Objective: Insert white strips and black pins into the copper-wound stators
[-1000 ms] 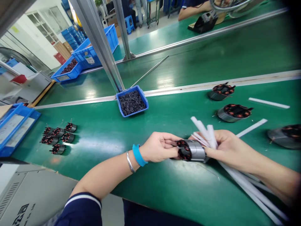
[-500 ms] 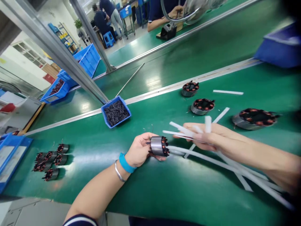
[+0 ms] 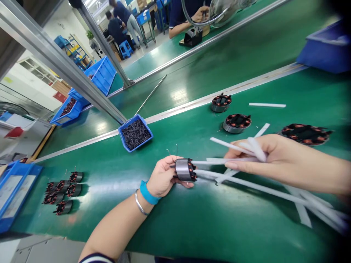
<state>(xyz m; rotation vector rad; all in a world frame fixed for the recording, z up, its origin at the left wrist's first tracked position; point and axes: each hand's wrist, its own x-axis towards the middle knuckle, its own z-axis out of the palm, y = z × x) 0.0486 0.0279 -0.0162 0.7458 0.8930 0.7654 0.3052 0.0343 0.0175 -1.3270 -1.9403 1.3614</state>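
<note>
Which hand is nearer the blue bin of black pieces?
Left. In view, the left hand is below-right of the bin; the right hand, much farther right.

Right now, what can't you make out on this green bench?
Head view:
Left hand: partly hidden by the black-ended silver metal cylinder.
Copper-wound black ring: near side hidden by the right hand.
Blue plastic bin at far right: cut off by the edge.

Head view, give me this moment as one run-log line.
Left hand: holds stator | Right hand: holds white strips beside it | Bench: blue bin of black pieces
</note>
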